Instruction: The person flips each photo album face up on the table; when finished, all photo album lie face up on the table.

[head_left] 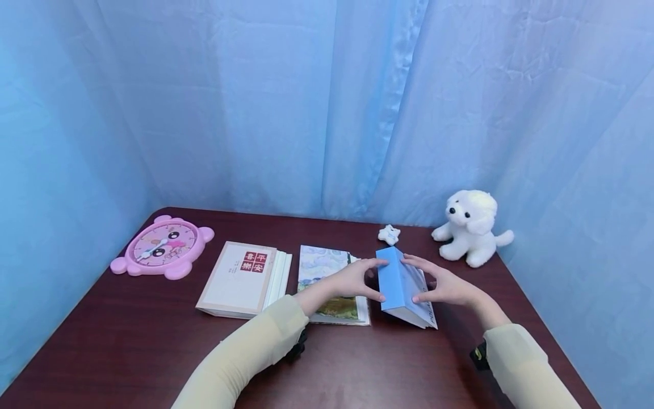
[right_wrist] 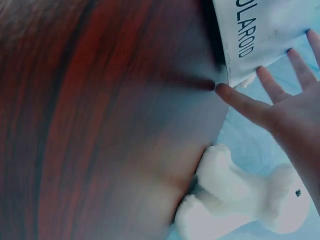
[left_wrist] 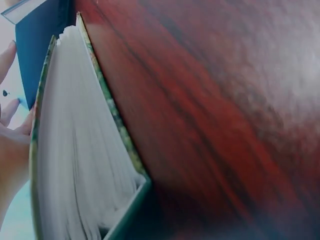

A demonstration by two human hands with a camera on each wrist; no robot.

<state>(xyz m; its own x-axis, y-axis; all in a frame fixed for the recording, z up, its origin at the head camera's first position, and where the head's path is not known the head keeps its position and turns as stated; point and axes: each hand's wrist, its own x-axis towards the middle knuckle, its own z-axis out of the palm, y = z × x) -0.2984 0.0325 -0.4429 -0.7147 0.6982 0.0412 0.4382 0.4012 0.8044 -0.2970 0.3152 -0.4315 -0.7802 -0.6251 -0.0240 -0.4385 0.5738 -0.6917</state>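
A thick blue book (head_left: 392, 281) stands tilted on the right half of the table, its blue spine toward the left and its white page edges facing me. The word POLAROID runs along its pale cover (right_wrist: 245, 30). From the left, my left hand (head_left: 352, 278) reaches it with thumb and fingers apart, tips at the spine side. My right hand (head_left: 449, 287) is at the opposite side; in the right wrist view its fingers are spread and nearly straight, tips on the cover. Under my left forearm lies a book with a painted landscape cover (head_left: 327, 267), its pages (left_wrist: 80, 140) filling the left wrist view.
Left of the painted book lies a cream book (head_left: 235, 284) with red character squares. A pink clock (head_left: 163, 247) lies at the far left. Behind the blue book is a small white star (head_left: 389, 234); a white plush dog (head_left: 470, 227) sits at the back right. Blue curtains surround the table.
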